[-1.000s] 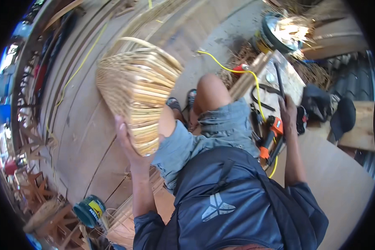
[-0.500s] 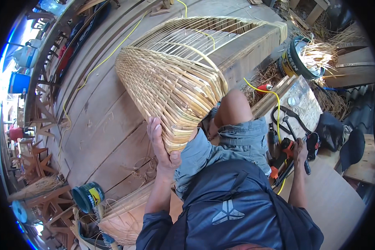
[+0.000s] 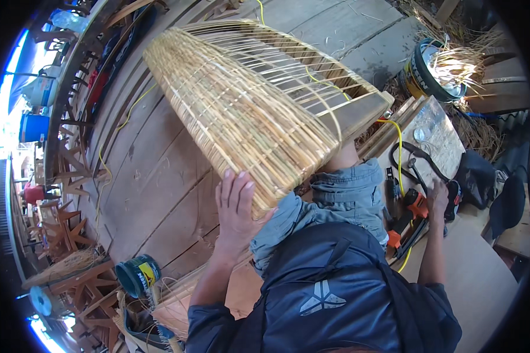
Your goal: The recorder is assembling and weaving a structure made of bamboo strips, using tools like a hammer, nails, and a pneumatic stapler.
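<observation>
A long woven cane frame (image 3: 235, 106) lies tilted across my lap, its near face closely woven with pale strips. Behind that face, spaced strands stretch across the wooden frame, and one loose strip curves near its right corner. My left hand (image 3: 237, 206) grips the near lower corner, fingers over the weave and thumb at the edge. On the board to my right, my right hand (image 3: 437, 199) closes around the handle of a hammer (image 3: 417, 172); its fingers are partly hidden. Beside that hand lies an orange and black power tool (image 3: 417, 205).
Right of the hammer are a black bag (image 3: 476, 179) and a dark cap (image 3: 508, 203). A bucket of fibre strips (image 3: 433, 70) stands far right. A green bucket (image 3: 136, 275) lies tipped at lower left. A yellow cord (image 3: 105, 167) crosses the plank floor (image 3: 159, 188).
The woven frame has turned, bringing its broad woven face more into view. My left hand now shows its back, with fingers over the weave. The right hand has shifted slightly up along the hammer.
</observation>
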`<state>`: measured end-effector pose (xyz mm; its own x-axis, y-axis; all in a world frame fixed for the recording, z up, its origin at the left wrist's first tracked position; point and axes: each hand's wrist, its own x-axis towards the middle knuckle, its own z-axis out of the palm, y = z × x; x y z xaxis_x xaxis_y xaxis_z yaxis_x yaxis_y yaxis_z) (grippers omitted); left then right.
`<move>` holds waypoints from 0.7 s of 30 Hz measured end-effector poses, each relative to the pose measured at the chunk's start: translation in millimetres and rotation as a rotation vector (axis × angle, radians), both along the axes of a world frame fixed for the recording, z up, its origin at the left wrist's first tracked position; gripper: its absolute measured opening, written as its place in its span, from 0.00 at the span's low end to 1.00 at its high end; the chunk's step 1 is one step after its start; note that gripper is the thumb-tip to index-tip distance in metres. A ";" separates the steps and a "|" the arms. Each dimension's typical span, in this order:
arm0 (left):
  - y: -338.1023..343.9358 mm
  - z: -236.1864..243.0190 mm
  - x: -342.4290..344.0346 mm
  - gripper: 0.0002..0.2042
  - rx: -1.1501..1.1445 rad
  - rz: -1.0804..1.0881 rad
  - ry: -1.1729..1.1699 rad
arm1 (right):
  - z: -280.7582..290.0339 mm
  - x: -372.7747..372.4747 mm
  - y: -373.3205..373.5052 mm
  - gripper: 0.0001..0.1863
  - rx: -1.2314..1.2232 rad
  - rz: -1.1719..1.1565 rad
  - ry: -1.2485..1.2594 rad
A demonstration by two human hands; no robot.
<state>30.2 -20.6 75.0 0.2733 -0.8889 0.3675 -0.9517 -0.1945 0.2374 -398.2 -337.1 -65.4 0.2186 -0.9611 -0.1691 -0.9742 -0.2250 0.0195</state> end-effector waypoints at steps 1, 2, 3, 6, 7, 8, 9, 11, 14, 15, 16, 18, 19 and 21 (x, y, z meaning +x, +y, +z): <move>-9.0 2.9 -0.6 0.44 -0.024 -0.007 -0.004 | -15.3 1.4 -8.0 0.20 -0.106 0.084 -0.185; -15.9 5.6 -3.9 0.44 -0.022 -0.007 -0.013 | -24.8 7.8 -20.3 0.20 -0.212 0.168 -0.371; -18.9 6.1 -5.7 0.43 -0.011 -0.003 -0.026 | 1.8 46.7 -14.6 0.21 0.105 -0.026 -0.709; -13.6 -4.6 -13.5 0.46 0.012 -0.023 -0.104 | 54.0 152.7 17.9 0.20 0.903 -0.476 -1.421; -9.9 -11.9 -14.3 0.46 0.005 -0.015 -0.093 | 55.6 176.6 21.5 0.21 0.997 -0.531 -1.540; -11.7 -14.2 -12.4 0.46 0.002 -0.015 -0.107 | 53.1 199.6 20.9 0.22 1.096 -0.581 -1.656; -13.3 -16.5 -12.5 0.46 -0.023 -0.048 -0.166 | 49.6 214.8 18.0 0.23 1.108 -0.606 -1.765; -15.6 -14.7 -16.5 0.44 -0.030 -0.098 -0.185 | 34.6 236.7 2.3 0.28 1.047 -0.671 -1.876; -6.7 -20.1 -7.9 0.42 0.022 -0.101 -0.165 | 9.5 247.2 -15.5 0.34 1.081 -0.801 -1.820; -3.6 -20.2 -3.1 0.42 0.021 -0.099 -0.168 | 2.9 248.0 -12.9 0.40 1.052 -0.720 -1.815; -2.2 -20.4 2.1 0.38 0.041 -0.096 -0.186 | -7.2 249.9 -13.8 0.40 1.052 -0.717 -1.816; -13.2 -8.8 1.9 0.28 -0.009 -0.041 -0.228 | -15.4 258.1 -15.0 0.42 1.044 -0.865 -1.770; -15.9 -9.1 5.8 0.28 -0.012 -0.041 -0.231 | -18.9 258.2 -15.6 0.42 1.043 -0.861 -1.773; -16.8 -7.7 12.6 0.29 -0.020 -0.181 -0.187 | -13.7 262.8 -10.5 0.44 1.030 -0.793 -1.768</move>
<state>42.8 -37.4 67.3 0.0360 -0.9093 0.4147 -0.9983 -0.0140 0.0559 -135.4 -347.6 -79.1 0.3986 -0.6355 -0.6613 0.2799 0.7709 -0.5721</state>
